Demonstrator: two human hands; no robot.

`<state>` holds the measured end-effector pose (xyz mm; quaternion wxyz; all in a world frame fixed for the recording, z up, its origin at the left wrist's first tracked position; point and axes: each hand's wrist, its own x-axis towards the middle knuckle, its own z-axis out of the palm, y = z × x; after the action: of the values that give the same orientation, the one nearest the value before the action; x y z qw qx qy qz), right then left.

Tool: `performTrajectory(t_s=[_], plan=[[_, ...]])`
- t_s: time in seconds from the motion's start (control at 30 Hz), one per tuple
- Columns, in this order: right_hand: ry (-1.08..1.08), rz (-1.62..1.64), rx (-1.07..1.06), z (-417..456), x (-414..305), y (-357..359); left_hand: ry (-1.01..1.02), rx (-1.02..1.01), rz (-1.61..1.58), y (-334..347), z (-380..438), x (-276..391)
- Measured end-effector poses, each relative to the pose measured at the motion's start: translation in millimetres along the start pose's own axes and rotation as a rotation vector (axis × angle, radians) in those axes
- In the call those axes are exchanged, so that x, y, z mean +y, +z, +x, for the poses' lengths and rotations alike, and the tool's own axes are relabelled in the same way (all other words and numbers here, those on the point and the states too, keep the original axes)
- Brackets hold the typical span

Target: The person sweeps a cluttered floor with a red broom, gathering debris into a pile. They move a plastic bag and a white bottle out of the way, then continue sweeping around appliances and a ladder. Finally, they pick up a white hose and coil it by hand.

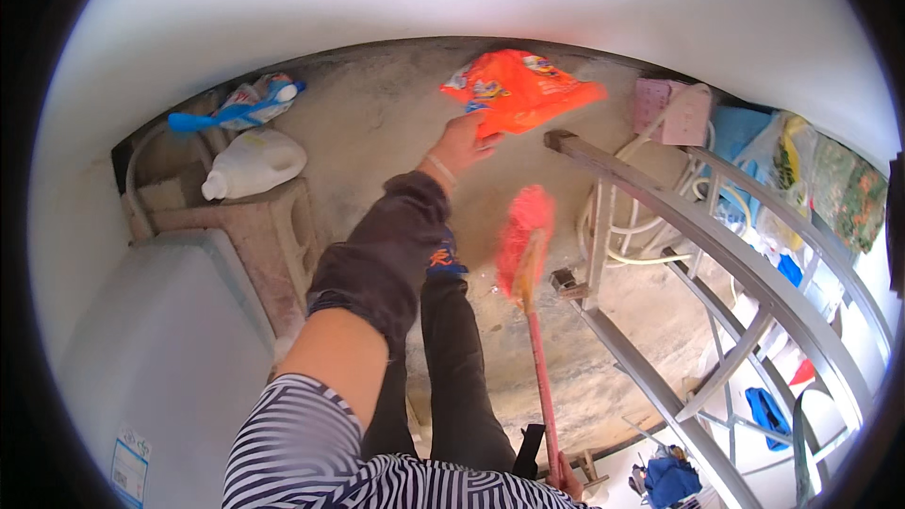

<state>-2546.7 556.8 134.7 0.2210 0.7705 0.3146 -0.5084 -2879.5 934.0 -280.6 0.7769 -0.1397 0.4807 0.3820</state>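
My left hand (463,145) reaches forward and grips the near edge of an orange plastic bag (530,92) with printing on it, close to the foot of the wall. At the bottom of the view, my right hand (568,481) is closed around the pink handle (543,382) of a broom with a pinkish-red head (524,233). The broom's head points away from me over the concrete floor, to the right of my legs. Most of my right hand is cut off by the view's lower edge.
A white plastic jug (258,162) lies on a concrete block (226,219) at left, behind a grey appliance or bin (170,353). A blue-handled brush (226,114) lies beyond. Metal frames (714,247) fill the right side, near hoses, a pink box (672,112) and plastic bags (778,155).
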Motion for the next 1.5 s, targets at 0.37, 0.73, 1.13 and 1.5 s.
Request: performTrajectory(t_s=[0.37, 0.73, 1.13, 1.5], plan=[[-0.065, 0.127, 0.003, 14, 15, -19, 0.278, 0.201, -0.362, 1, -60, 22], [-0.158, 0.047, 0.038, 14, -56, -60, 0.519, 0.395, -0.235, -31, -213, -28], [-0.824, -0.617, 0.221, 81, -245, -83, 0.501, 0.509, -0.362, -69, -408, -83], [-0.598, -0.818, 0.132, 130, -225, -38, 0.4, 0.548, -0.464, -125, -458, -132]])
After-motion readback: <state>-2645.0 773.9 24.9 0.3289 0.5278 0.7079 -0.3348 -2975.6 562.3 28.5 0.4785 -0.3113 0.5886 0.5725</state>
